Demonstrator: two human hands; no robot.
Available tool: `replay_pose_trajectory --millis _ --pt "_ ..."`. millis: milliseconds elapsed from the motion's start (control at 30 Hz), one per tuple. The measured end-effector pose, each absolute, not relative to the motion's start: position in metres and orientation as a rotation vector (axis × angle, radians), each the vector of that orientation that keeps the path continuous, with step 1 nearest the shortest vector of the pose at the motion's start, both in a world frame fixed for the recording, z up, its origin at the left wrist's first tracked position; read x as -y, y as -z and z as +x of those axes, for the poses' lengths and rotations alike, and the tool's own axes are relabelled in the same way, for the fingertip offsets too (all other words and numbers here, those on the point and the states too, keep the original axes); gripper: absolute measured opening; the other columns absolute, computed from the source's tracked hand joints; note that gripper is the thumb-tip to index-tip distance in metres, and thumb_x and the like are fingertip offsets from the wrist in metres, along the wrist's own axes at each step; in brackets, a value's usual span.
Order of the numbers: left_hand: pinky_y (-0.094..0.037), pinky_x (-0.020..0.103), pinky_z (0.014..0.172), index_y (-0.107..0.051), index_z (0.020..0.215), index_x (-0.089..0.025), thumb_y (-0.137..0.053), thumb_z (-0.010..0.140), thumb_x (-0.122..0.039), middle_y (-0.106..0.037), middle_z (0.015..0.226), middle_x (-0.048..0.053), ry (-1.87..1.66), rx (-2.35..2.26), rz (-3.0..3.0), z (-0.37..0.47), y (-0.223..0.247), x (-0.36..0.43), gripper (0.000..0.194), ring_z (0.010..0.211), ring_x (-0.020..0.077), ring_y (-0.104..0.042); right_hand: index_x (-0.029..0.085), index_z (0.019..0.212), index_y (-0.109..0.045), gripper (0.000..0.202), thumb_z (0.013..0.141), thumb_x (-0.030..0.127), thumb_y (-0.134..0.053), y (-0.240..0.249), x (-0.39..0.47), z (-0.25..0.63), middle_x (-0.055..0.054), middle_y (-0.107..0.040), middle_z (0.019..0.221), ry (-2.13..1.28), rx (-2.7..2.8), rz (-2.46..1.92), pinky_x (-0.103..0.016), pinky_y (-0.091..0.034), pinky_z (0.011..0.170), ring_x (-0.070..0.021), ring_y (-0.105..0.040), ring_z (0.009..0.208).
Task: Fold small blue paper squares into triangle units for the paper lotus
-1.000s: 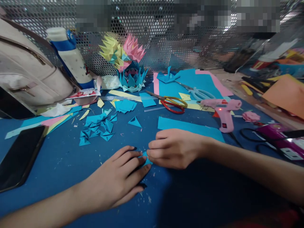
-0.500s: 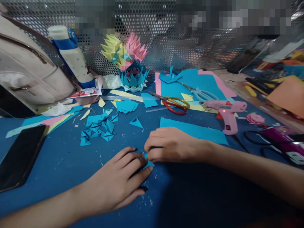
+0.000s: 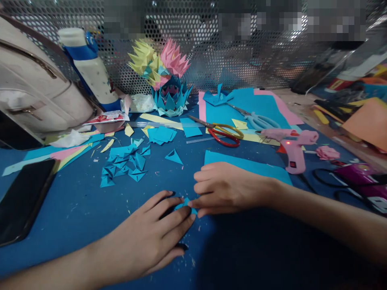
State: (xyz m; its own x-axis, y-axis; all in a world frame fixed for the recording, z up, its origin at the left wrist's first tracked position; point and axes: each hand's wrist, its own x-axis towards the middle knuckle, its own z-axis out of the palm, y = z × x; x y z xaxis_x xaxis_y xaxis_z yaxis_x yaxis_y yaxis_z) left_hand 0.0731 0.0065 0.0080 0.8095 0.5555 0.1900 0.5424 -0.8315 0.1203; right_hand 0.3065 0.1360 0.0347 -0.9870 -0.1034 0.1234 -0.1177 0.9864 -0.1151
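Observation:
A small folded piece of blue paper (image 3: 186, 201) lies on the table between my two hands, partly hidden under the fingers. My left hand (image 3: 151, 229) rests over it with fingers stretched out and spread, fingertips pressing the paper down. From the right, my right hand (image 3: 225, 189) has its index finger and thumb at the paper's right edge, the other fingers curled in. Beyond my left hand is a heap of folded blue paper triangles (image 3: 123, 161), with one single blue triangle (image 3: 174, 156) apart from it. A blue paper strip (image 3: 242, 164) lies behind my right hand.
Red-and-yellow-handled scissors (image 3: 223, 133), light-blue-handled scissors (image 3: 261, 121) and a pink glue gun (image 3: 293, 149) with its light on lie behind. Paper flowers (image 3: 169, 96) stand at the back. A phone (image 3: 26, 201), bottle (image 3: 93, 72) and bag (image 3: 45, 88) are on the left.
My right hand has shifted slightly right, and its index finger now reaches onto the folded paper. More of the paper shows between the hands. My left hand stays nearly in place.

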Motion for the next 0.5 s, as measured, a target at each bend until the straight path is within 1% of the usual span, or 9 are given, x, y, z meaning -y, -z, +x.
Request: replay_pose_trajectory --millis 67,133,267,367,433,500 --pt "-0.036 0.049 0.112 -0.05 0.14 -0.013 -0.04 0.106 -0.039 -0.061 0.133 0.007 -0.329 -0.891 2.924 0.073 -0.008 -0.007 0.045 0.122 0.0285 -0.052 0.022 0.102 -0.067 0.025 0.102 0.037 -0.048 -0.033 -0.137 0.307 0.0 -0.054 0.074 -0.207 3.009 0.149 -0.034 -0.022 0.062 -0.0175 -0.037 0.071" --pt "-0.036 0.048 0.111 -0.051 0.139 -0.013 -0.04 0.106 -0.038 -0.062 0.131 0.007 -0.341 -0.89 2.918 0.074 -0.008 -0.007 0.043 0.121 0.0276 -0.053 0.022 0.103 -0.067 0.025 0.103 0.036 -0.047 -0.033 -0.137 0.307 0.0 -0.054 0.072 -0.244 3.001 0.142 -0.034 -0.022 0.062 -0.0176 -0.039 0.071" --pt "-0.037 0.049 0.11 -0.054 0.135 -0.011 -0.042 0.105 -0.038 -0.066 0.124 0.008 -0.388 -0.873 2.918 0.075 -0.009 -0.008 0.042 0.116 0.0286 -0.057 0.019 0.093 -0.067 0.026 0.102 0.034 -0.048 -0.036 -0.132 0.307 0.0 -0.055 0.068 -0.259 3.036 0.166 -0.034 -0.024 0.062 -0.0178 -0.042 0.07" --pt "-0.038 0.049 0.111 -0.055 0.134 -0.011 -0.044 0.104 -0.036 -0.067 0.121 0.009 -0.439 -0.848 2.928 0.074 -0.01 -0.009 0.041 0.115 0.0288 -0.059 0.019 0.091 -0.067 0.024 0.1 0.034 -0.05 -0.041 -0.125 0.307 0.0 -0.055 0.067 -0.184 3.078 0.167 -0.034 -0.025 0.062 -0.0177 -0.044 0.069" --pt "-0.037 0.047 0.113 -0.054 0.134 -0.011 -0.042 0.105 -0.033 -0.067 0.121 0.009 -0.507 -0.814 2.889 0.072 -0.011 -0.011 0.038 0.115 0.0261 -0.06 0.018 0.089 -0.067 0.024 0.098 0.033 -0.052 -0.043 -0.121 0.307 -0.001 -0.055 0.067 -0.131 3.097 0.141 -0.034 -0.026 0.061 -0.0178 -0.044 0.069" --pt "-0.036 0.043 0.114 -0.051 0.136 -0.014 -0.038 0.105 -0.026 -0.064 0.126 0.01 -0.579 -0.816 2.795 0.071 -0.012 -0.014 0.035 0.118 0.022 -0.059 0.018 0.081 -0.066 0.026 0.098 0.032 -0.052 -0.041 -0.12 0.307 -0.001 -0.056 0.068 -0.12 3.081 0.141 -0.034 -0.026 0.061 -0.0174 -0.045 0.069"
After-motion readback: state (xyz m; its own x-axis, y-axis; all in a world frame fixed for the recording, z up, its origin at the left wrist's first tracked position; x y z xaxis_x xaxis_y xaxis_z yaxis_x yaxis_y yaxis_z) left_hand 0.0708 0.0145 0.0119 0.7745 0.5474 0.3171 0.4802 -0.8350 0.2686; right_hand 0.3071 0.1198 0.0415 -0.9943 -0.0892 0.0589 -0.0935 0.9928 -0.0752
